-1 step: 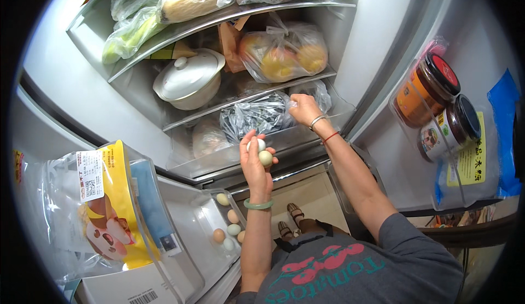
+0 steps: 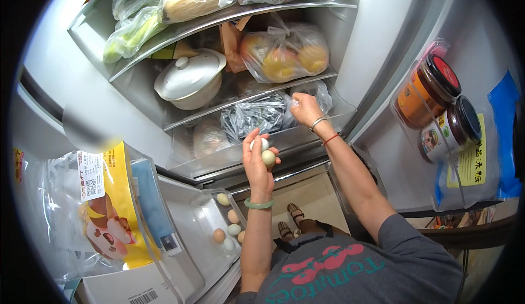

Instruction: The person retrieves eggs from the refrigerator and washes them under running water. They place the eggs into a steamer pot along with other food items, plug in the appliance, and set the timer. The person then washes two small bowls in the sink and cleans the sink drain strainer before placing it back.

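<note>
My left hand point(image 2: 256, 168), wearing a green bangle, is turned palm up and closed around two eggs, a pale greenish egg point(image 2: 268, 158) and a whiter egg point(image 2: 263, 145) partly behind the fingers. It hovers in front of the fridge's clear drawer point(image 2: 202, 164). My right hand point(image 2: 307, 108) reaches over that drawer, fingers pinched on the thin clear plastic of a bag point(image 2: 291, 119). Beside it in the drawer lies a dark-striped plastic bag point(image 2: 251, 115), contents unclear. Several loose eggs point(image 2: 219, 235) rest in the left door's lower bin, near my left forearm.
On the shelf above sit a white lidded pot point(image 2: 188, 79) and a bag of yellow-red fruit point(image 2: 284, 55). The open right door carries two dark-lidded jars point(image 2: 426, 93). A yellow package point(image 2: 117, 211) stands in the left door, above the eggs.
My left hand with the two eggs has shifted very slightly right. My right hand keeps its pinch on the plastic.
</note>
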{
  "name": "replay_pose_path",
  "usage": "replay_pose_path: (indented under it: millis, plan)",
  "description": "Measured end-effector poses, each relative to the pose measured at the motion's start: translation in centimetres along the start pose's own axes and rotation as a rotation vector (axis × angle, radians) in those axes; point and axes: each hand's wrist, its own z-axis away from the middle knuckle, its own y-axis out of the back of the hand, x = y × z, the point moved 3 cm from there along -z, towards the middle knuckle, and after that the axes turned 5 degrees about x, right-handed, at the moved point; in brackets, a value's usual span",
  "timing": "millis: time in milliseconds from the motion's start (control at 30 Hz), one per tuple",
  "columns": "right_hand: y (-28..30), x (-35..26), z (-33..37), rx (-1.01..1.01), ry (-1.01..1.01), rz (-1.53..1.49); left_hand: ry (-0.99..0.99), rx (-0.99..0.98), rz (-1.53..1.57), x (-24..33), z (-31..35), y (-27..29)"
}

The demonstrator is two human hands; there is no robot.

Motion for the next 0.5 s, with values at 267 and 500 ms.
replay_pose_path:
  millis: [267,500]
  plan:
    - [7.7,-3.8,-2.3,0.447,-0.036,-0.360,0.067,-0.073,-0.037,-0.7,-0.4,-1.3]
    - [11.8,-6.8,0.4,0.398,-0.062,-1.058,0.063,-0.098,-0.018,-1.4,2.3,-2.7]
